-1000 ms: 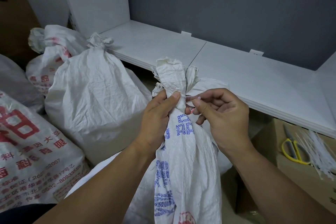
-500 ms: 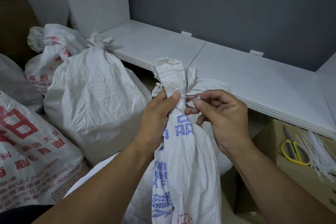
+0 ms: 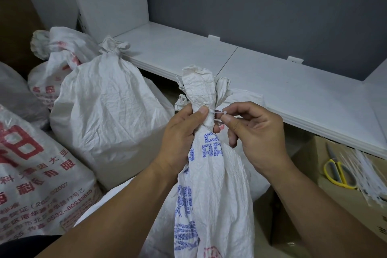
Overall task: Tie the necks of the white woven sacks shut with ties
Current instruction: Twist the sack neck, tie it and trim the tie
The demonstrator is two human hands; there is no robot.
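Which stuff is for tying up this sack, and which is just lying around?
For the job: blue-printed sack, gripped at its neck by the left hand; white tie, pinched by the right hand; spare ties.
Just lying about: yellow scissors, white shelf, plain sack already tied.

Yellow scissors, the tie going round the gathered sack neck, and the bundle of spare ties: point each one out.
yellow scissors (image 3: pixel 336 171), head view, on the handles.
tie (image 3: pixel 218 112), head view, its short exposed stretch.
bundle of spare ties (image 3: pixel 368 176), head view, mid-length of the strands.
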